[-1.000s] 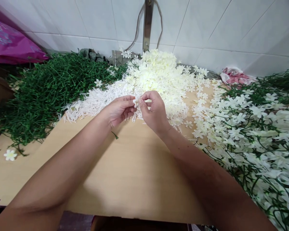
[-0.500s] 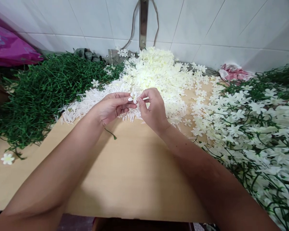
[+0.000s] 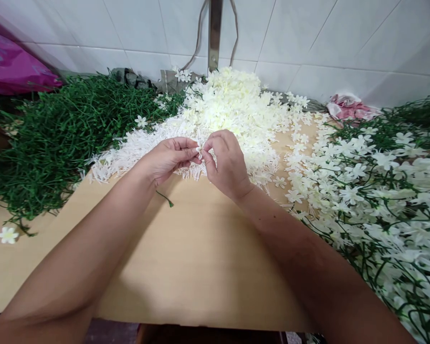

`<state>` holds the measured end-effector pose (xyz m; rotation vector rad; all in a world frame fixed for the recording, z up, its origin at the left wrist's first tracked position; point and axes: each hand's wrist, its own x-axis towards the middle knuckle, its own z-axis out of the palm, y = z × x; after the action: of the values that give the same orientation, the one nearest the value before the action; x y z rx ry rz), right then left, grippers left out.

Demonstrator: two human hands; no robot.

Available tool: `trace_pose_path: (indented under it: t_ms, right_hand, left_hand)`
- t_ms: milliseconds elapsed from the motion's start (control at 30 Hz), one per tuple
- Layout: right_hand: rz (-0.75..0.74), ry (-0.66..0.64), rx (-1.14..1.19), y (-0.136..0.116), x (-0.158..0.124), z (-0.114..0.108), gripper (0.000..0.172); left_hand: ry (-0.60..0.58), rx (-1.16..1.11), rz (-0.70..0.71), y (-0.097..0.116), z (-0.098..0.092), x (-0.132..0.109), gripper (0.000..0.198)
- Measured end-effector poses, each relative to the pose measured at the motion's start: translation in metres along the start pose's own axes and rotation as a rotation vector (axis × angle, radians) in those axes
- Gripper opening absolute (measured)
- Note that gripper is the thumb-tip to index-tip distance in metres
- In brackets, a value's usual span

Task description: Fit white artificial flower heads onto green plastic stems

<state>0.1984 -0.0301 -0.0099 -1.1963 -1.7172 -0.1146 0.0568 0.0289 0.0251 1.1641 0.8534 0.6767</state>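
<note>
A small white artificial flower is held between the thumb and fingers of my left hand, seen nearly edge-on. My right hand pinches at the flower's centre from the right, thumb and fingertips together; anything tiny between them is hidden. Below my left wrist a short green stem shows; I cannot tell whether it hangs from the hand or lies on the board. Just beyond both hands spread a heap of thin white sticks and a mound of loose pale-yellow flower heads.
Green stems pile up at left, with one loose flower in front. White flowers on green stems cover the right side. A pink bag, a red-and-white cloth and a tiled wall border the brown board.
The flower has turned from facing me to nearly edge-on. My right fingertips have come in to its centre, closing the small gap. The arms have barely moved.
</note>
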Motion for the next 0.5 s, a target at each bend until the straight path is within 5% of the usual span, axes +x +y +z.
trace_pose_path:
  t_ms: [233, 500]
  right_hand:
    - [0.180, -0.070, 0.299, 0.0050, 0.0017, -0.0036, 0.014]
    - [0.203, -0.117, 0.425, -0.0029, 0.0057, -0.0087, 0.006]
  left_hand:
    - [-0.048, 0.050, 0.003, 0.0017, -0.0020, -0.0009, 0.016]
    - [-0.037, 0.005, -0.006, 0.0020, 0.0020, -0.0066, 0.015]
